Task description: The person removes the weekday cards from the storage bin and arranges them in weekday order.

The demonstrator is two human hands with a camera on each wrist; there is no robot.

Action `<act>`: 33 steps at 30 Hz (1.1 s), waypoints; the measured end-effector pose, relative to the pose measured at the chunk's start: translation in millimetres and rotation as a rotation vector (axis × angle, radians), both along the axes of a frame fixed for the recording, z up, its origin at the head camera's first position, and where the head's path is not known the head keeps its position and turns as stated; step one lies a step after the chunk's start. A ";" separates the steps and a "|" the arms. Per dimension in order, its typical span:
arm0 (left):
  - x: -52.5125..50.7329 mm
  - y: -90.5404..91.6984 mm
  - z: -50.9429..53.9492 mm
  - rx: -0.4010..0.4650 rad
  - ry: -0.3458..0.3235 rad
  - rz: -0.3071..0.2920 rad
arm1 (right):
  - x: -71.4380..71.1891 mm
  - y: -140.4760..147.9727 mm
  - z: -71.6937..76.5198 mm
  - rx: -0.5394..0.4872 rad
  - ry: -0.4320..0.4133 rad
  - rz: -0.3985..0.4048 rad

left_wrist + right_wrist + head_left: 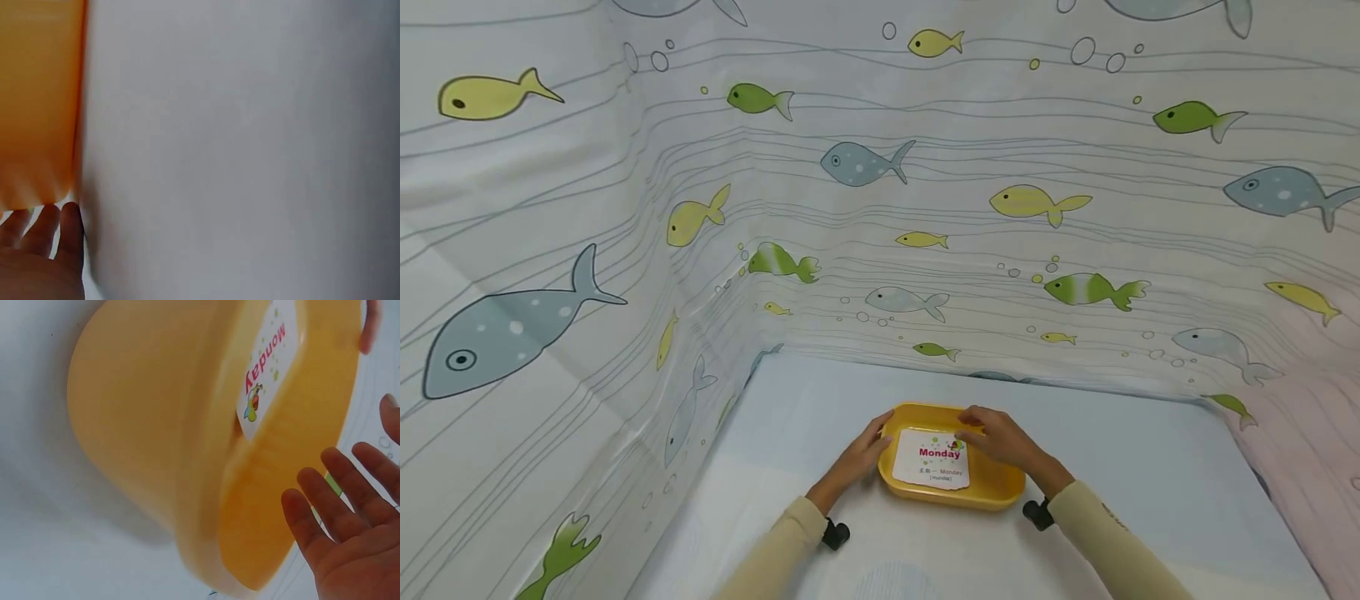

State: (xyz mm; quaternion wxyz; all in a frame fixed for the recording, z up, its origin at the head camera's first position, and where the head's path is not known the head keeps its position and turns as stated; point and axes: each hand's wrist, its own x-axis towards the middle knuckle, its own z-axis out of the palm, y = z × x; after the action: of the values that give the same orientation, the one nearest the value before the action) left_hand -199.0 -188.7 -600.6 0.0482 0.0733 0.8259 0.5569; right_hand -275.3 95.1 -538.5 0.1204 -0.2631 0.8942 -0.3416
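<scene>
A yellow plastic basin [996, 482] stands on the pale tabletop in the head view. Inside it, toward the left, a white card [928, 467] printed "Monday" lies face up. My left hand [859, 457] is at the basin's left end. In the left wrist view the fingertips of this hand [44, 259] touch the basin's outer wall [37, 106], fingers extended. Over the right part of the basin is my right hand [1007, 442]. The right wrist view shows this hand [356, 531] with spread fingers, holding nothing, beside the rim; the card [272, 359] appears inside.
The tabletop [820, 392] is covered in a pale cloth. A white curtain [970, 267] with printed fish hangs behind it and along the left and right. Dark wrist devices [835, 533] sit below both sleeves.
</scene>
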 end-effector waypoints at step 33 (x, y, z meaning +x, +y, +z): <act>-1.0 4.3 -13.5 0.245 -0.041 -0.020 | -27.3 -25.1 5.2 0.073 -0.101 0.088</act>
State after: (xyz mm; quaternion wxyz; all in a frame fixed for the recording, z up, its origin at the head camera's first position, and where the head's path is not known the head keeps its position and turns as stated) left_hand -200.0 -184.5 -614.2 0.0613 0.0756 0.7498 0.6545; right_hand -302.6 70.0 -533.3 0.1899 -0.2801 0.8863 -0.3160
